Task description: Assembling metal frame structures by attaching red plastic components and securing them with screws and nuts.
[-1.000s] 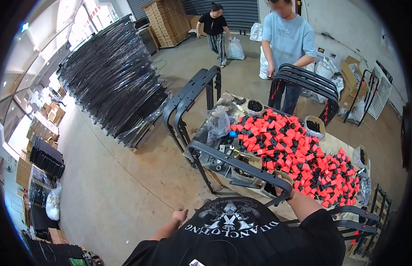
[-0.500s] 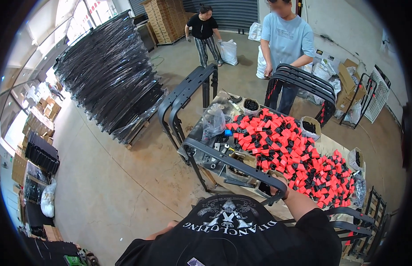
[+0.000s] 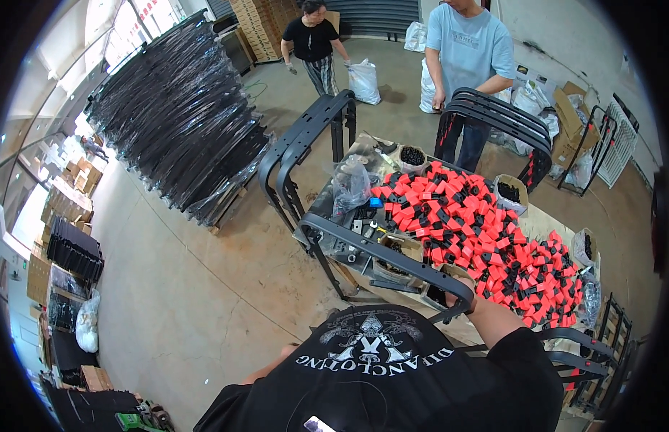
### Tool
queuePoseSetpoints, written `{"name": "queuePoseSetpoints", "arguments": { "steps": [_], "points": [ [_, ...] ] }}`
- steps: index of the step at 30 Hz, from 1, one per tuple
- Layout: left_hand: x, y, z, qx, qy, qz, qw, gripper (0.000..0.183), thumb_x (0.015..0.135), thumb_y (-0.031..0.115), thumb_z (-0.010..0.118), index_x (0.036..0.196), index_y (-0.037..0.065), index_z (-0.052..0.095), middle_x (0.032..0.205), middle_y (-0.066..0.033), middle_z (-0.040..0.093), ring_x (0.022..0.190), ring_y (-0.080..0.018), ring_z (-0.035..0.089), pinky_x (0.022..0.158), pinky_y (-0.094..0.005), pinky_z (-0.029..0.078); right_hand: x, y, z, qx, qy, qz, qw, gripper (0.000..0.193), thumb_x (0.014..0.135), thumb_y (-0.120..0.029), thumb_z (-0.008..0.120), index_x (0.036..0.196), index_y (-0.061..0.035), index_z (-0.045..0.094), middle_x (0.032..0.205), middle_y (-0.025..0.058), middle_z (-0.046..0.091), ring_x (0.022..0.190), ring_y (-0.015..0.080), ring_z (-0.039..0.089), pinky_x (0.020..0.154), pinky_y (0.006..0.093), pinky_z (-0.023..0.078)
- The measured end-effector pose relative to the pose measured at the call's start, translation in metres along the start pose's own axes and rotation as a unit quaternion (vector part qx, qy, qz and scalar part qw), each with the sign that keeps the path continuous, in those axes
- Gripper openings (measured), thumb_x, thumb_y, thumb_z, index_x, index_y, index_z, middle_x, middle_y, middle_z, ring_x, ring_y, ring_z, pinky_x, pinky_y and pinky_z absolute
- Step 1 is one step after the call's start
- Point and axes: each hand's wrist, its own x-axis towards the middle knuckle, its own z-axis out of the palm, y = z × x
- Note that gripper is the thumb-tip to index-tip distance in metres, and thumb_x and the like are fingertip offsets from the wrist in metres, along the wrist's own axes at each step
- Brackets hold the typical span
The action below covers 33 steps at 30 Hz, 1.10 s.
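Note:
A curved black metal frame (image 3: 392, 253) stands in front of me against the near side of the worktable. My right hand (image 3: 462, 282) is at its right end, beside an open box (image 3: 437, 294) of small dark parts. The frame bar and the box wall hide most of its fingers, so its grip does not show. Of my left arm, only a bit of forearm (image 3: 273, 363) shows beside my black shirt; the hand is hidden. Beyond the frame, a large heap of red and black plastic pieces (image 3: 478, 237) covers much of the table.
Boxes of black parts (image 3: 412, 157) (image 3: 511, 193) ring the heap. More black frames stand at the far left (image 3: 306, 133), far right (image 3: 500, 115) and near right (image 3: 576, 345). A tall wrapped stack (image 3: 176, 122) rises at left. Two people (image 3: 468, 54) (image 3: 313, 43) stand beyond the table.
The view has shifted slightly. My right hand stays by the frame's right end, with less of its fingers showing. The person in the black top has turned their head and moved a little.

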Motion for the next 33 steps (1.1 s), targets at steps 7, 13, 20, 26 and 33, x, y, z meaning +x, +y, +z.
{"name": "queuePoseSetpoints", "arguments": {
  "steps": [7, 13, 20, 26, 33],
  "points": [
    [-0.029, -0.024, 0.014, 0.026, 0.003, 0.019, 0.999, 0.054, 0.087, 0.045, 0.062, 0.127, 0.009, 0.066, 0.125, -0.0144, 0.069, 0.120, -0.0320, 0.062, 0.100, -0.0379, 0.051, -0.015, -0.008, -0.043, 0.012, -0.036, -0.034, 0.999, 0.020, 0.088, -0.023, 0.058, 0.083, -0.0070, 0.068, 0.085, 0.0171, 0.068, 0.077, 0.0313, 0.070, 0.062, 0.0432, 0.054],
    [-0.044, -0.034, 0.000, 0.045, 0.000, 0.038, 0.998, 0.054, 0.087, 0.045, 0.062, 0.127, 0.009, 0.066, 0.125, -0.0143, 0.069, 0.120, -0.0319, 0.063, 0.100, -0.0381, 0.051, -0.007, 0.018, 0.043, 0.690, 0.016, 0.085, 0.719, 0.019, 0.086, -0.024, 0.062, 0.084, -0.0076, 0.071, 0.084, 0.0161, 0.070, 0.081, 0.0290, 0.072, 0.063, 0.0405, 0.054],
    [0.008, -0.009, 0.014, 0.053, 0.010, 0.040, 0.998, 0.054, 0.087, 0.046, 0.062, 0.127, 0.009, 0.066, 0.125, -0.0143, 0.069, 0.120, -0.0317, 0.063, 0.100, -0.0382, 0.051, 0.003, 0.002, -0.039, 0.117, -0.120, -0.080, 0.983, 0.015, 0.076, -0.015, 0.068, 0.086, -0.0037, 0.070, 0.080, 0.0190, 0.068, 0.079, 0.0355, 0.070, 0.065, 0.0416, 0.054],
    [0.006, -0.004, 0.007, 0.080, 0.006, 0.070, 0.994, 0.055, 0.087, 0.046, 0.062, 0.127, 0.009, 0.066, 0.124, -0.0143, 0.069, 0.120, -0.0316, 0.063, 0.100, -0.0384, 0.051, 0.010, 0.033, 0.038, 0.418, -0.071, 0.012, 0.906, 0.022, 0.070, -0.009, 0.066, 0.090, -0.0013, 0.069, 0.088, 0.0232, 0.070, 0.086, 0.0415, 0.069, 0.071, 0.0464, 0.054],
    [-0.011, -0.020, 0.004, 0.114, -0.001, 0.086, 0.990, 0.055, 0.087, 0.047, 0.062, 0.127, 0.009, 0.066, 0.124, -0.0143, 0.069, 0.119, -0.0314, 0.063, 0.100, -0.0386, 0.051, 0.003, -0.001, -0.035, 0.433, -0.051, 0.116, 0.892, 0.033, 0.075, -0.012, 0.073, 0.104, 0.0025, 0.070, 0.091, 0.0191, 0.072, 0.082, 0.0310, 0.071, 0.073, 0.0373, 0.055]
  ]
}}
